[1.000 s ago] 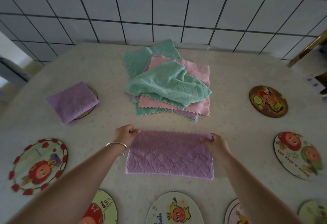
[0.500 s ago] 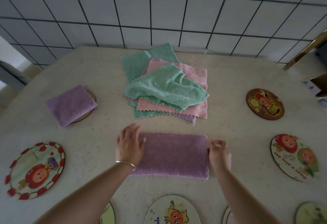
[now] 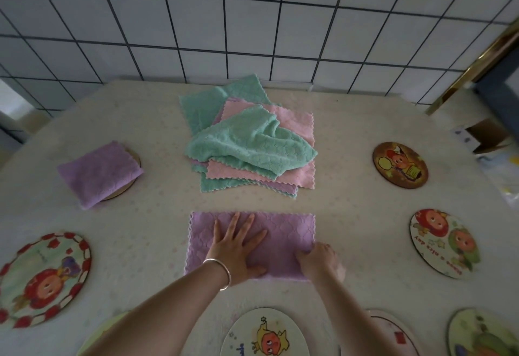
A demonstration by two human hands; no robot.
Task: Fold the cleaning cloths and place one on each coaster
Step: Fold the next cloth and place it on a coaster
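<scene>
Our hands on the purple cloth (image 3: 283,232)

Our left hand (image 3: 236,246) presses flat, fingers spread; our right hand (image 3: 320,261) pinches its near-right edge. Bare table (image 3: 157,215) surrounds the cloth.

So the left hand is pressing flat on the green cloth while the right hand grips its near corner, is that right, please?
Not quite: the head view shows the left hand pressing flat on the purple cloth, not a green one. The right hand does grip its near corner.

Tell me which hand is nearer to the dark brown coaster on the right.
Right. The right hand grips the purple cloth's right edge, toward the dark brown coaster; the left hand presses farther left.
</scene>
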